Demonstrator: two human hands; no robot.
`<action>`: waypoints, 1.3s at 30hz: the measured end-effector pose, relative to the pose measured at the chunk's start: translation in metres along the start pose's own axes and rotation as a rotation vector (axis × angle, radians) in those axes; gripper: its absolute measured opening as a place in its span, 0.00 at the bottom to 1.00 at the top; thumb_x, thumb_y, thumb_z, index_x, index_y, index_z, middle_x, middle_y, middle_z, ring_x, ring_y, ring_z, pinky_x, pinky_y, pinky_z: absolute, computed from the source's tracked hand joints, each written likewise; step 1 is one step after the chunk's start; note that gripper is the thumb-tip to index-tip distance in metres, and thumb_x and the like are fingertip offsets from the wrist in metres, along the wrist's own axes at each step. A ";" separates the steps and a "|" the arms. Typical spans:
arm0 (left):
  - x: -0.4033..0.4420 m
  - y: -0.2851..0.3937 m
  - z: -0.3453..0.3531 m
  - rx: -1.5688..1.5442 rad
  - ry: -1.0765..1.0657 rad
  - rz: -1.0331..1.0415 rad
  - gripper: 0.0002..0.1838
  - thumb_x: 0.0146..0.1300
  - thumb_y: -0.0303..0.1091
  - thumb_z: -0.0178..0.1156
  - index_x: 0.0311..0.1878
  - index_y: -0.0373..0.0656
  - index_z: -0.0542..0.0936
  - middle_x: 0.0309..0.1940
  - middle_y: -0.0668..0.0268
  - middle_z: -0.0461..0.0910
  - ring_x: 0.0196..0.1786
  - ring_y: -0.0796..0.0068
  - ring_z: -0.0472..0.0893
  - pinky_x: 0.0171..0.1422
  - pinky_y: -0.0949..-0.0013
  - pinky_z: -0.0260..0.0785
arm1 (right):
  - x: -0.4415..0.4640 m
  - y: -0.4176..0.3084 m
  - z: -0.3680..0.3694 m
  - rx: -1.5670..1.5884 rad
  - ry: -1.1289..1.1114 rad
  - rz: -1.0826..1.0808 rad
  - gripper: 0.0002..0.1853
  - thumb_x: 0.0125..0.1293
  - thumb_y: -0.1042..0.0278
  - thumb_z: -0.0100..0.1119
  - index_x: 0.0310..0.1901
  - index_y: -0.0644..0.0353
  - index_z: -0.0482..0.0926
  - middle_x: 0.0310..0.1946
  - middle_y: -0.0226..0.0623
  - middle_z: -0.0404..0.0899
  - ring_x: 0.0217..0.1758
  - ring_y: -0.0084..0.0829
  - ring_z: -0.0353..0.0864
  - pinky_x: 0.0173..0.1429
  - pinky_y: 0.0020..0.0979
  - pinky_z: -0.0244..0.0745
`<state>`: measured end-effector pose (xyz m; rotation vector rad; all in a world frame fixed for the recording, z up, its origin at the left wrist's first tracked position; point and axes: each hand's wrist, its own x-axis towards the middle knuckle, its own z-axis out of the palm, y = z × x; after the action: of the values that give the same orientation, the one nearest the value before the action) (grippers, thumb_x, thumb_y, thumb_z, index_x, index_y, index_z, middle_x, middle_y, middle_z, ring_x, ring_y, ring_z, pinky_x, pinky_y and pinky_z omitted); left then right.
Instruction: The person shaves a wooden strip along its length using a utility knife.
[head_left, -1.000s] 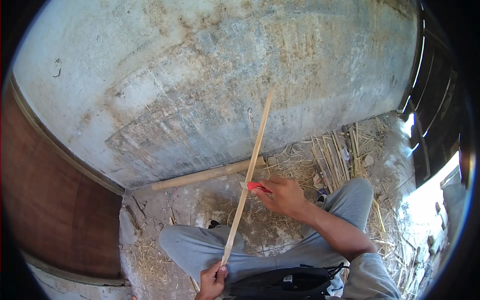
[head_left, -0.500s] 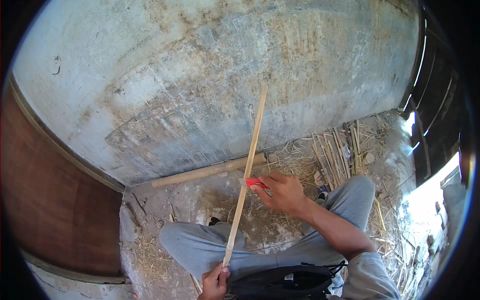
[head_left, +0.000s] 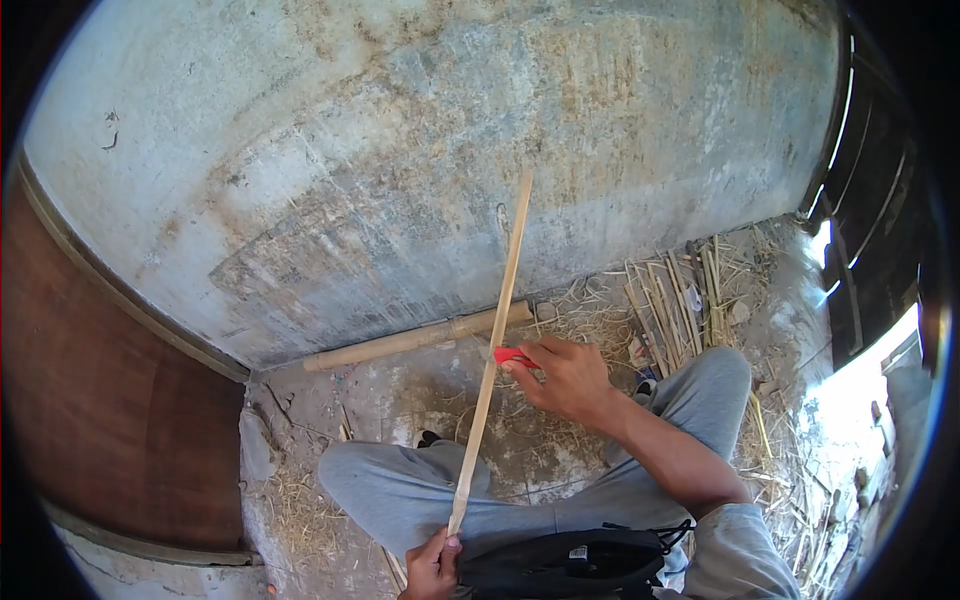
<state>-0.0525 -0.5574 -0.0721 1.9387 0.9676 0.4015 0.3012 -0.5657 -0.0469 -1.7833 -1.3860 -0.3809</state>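
Observation:
A long pale bamboo strip (head_left: 484, 405) slants upward from my lap, its far tip in front of the wall. My left hand (head_left: 433, 567) is closed around the near end, thumb on top. Farther along, my right hand (head_left: 567, 380) grips a red-handled knife (head_left: 512, 356). Its blade, only faintly visible, meets the strip near its middle. Fingers of the right hand partly cover the handle.
Behind the strip a thick bamboo pole (head_left: 420, 338) lies along the foot of the stained wall (head_left: 400, 180). Several split bamboo pieces (head_left: 680, 310) and shavings litter the floor to the right. A black bag (head_left: 560, 565) rests on my lap, between grey-trousered legs.
My right hand and the knife have moved slightly away from me along the strip. The strip's far tip has shifted a little to the left. My left hand keeps its grip.

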 end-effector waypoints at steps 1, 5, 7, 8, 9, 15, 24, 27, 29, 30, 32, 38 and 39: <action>-0.001 -0.004 0.000 0.000 0.000 -0.001 0.16 0.74 0.37 0.55 0.56 0.37 0.81 0.35 0.55 0.85 0.38 0.66 0.84 0.44 0.64 0.76 | 0.001 0.002 0.000 -0.019 0.014 0.014 0.13 0.61 0.56 0.69 0.37 0.58 0.85 0.22 0.34 0.79 0.19 0.37 0.81 0.21 0.38 0.74; -0.027 -0.031 0.003 0.061 0.013 0.087 0.13 0.72 0.31 0.56 0.55 0.37 0.82 0.36 0.51 0.85 0.37 0.62 0.85 0.43 0.60 0.77 | 0.021 0.046 -0.014 -0.114 0.113 0.261 0.12 0.63 0.57 0.68 0.37 0.57 0.88 0.20 0.40 0.80 0.19 0.39 0.80 0.24 0.38 0.73; -0.047 -0.058 0.000 0.213 0.025 0.300 0.13 0.69 0.25 0.57 0.54 0.38 0.83 0.33 0.52 0.85 0.33 0.63 0.85 0.40 0.62 0.77 | 0.032 0.077 -0.037 -0.150 0.137 0.430 0.14 0.65 0.55 0.65 0.39 0.58 0.88 0.18 0.44 0.79 0.19 0.40 0.79 0.25 0.39 0.73; -0.045 -0.046 -0.007 0.215 0.021 0.301 0.13 0.69 0.25 0.57 0.54 0.38 0.83 0.33 0.52 0.85 0.33 0.63 0.85 0.40 0.62 0.77 | 0.033 0.082 -0.045 -0.163 0.163 0.467 0.15 0.67 0.54 0.64 0.41 0.58 0.88 0.16 0.45 0.79 0.19 0.40 0.79 0.26 0.38 0.72; -0.041 -0.022 -0.015 0.186 -0.027 0.168 0.13 0.70 0.25 0.56 0.55 0.38 0.82 0.32 0.53 0.85 0.33 0.64 0.85 0.39 0.63 0.77 | 0.033 0.076 -0.049 -0.163 0.163 0.469 0.15 0.67 0.54 0.64 0.41 0.58 0.88 0.16 0.45 0.79 0.19 0.40 0.79 0.26 0.38 0.72; -0.031 -0.018 -0.018 0.047 -0.008 0.112 0.14 0.75 0.34 0.54 0.57 0.40 0.82 0.27 0.64 0.81 0.31 0.76 0.79 0.39 0.69 0.74 | 0.024 0.038 -0.043 0.038 0.110 0.420 0.14 0.65 0.56 0.64 0.40 0.58 0.88 0.21 0.48 0.80 0.23 0.47 0.81 0.29 0.40 0.74; -0.018 -0.034 -0.005 -0.151 0.079 0.087 0.18 0.75 0.43 0.55 0.58 0.40 0.82 0.19 0.74 0.71 0.23 0.83 0.68 0.28 0.73 0.63 | -0.010 -0.010 -0.014 0.174 -0.183 0.021 0.14 0.65 0.54 0.64 0.39 0.57 0.87 0.24 0.42 0.81 0.23 0.43 0.82 0.30 0.41 0.78; -0.011 -0.029 0.003 -0.121 0.160 0.154 0.19 0.75 0.44 0.55 0.58 0.40 0.82 0.19 0.75 0.69 0.23 0.84 0.67 0.28 0.74 0.63 | -0.020 -0.029 -0.011 0.226 -0.239 0.039 0.15 0.65 0.52 0.64 0.38 0.57 0.86 0.25 0.39 0.81 0.23 0.43 0.83 0.29 0.42 0.79; -0.007 -0.030 0.006 -0.142 0.168 0.173 0.20 0.75 0.44 0.55 0.59 0.40 0.81 0.19 0.75 0.69 0.23 0.84 0.66 0.28 0.74 0.63 | -0.022 -0.033 -0.011 0.162 -0.225 0.015 0.16 0.65 0.52 0.64 0.37 0.58 0.85 0.24 0.37 0.81 0.23 0.43 0.83 0.27 0.43 0.78; -0.006 -0.030 0.007 -0.166 0.179 0.189 0.20 0.75 0.44 0.55 0.59 0.39 0.81 0.19 0.75 0.68 0.23 0.84 0.66 0.27 0.74 0.62 | -0.021 -0.032 -0.011 0.162 -0.224 0.019 0.16 0.65 0.52 0.64 0.37 0.58 0.85 0.24 0.37 0.81 0.23 0.43 0.83 0.27 0.43 0.78; -0.006 -0.028 0.008 -0.116 0.189 0.213 0.20 0.75 0.45 0.55 0.59 0.39 0.81 0.19 0.75 0.68 0.22 0.84 0.66 0.27 0.74 0.62 | -0.019 -0.028 -0.013 0.196 -0.219 0.036 0.16 0.65 0.52 0.64 0.35 0.58 0.84 0.24 0.36 0.81 0.23 0.43 0.83 0.27 0.44 0.78; -0.008 -0.034 0.010 -0.013 0.207 0.234 0.20 0.76 0.44 0.54 0.59 0.39 0.81 0.17 0.70 0.71 0.20 0.80 0.68 0.25 0.70 0.65 | -0.015 -0.025 -0.018 0.142 -0.191 0.031 0.14 0.62 0.57 0.68 0.37 0.61 0.84 0.22 0.37 0.79 0.21 0.41 0.81 0.25 0.39 0.76; -0.008 -0.039 0.011 -0.009 0.225 0.229 0.20 0.76 0.43 0.54 0.58 0.39 0.81 0.17 0.68 0.72 0.19 0.79 0.69 0.25 0.69 0.66 | -0.015 -0.025 -0.017 0.141 -0.192 0.031 0.14 0.62 0.57 0.68 0.37 0.61 0.84 0.22 0.37 0.79 0.21 0.41 0.81 0.25 0.39 0.76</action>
<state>-0.0689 -0.5589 -0.1101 2.0338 0.8839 0.7678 0.2771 -0.5867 -0.0359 -1.7576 -1.4773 -0.0943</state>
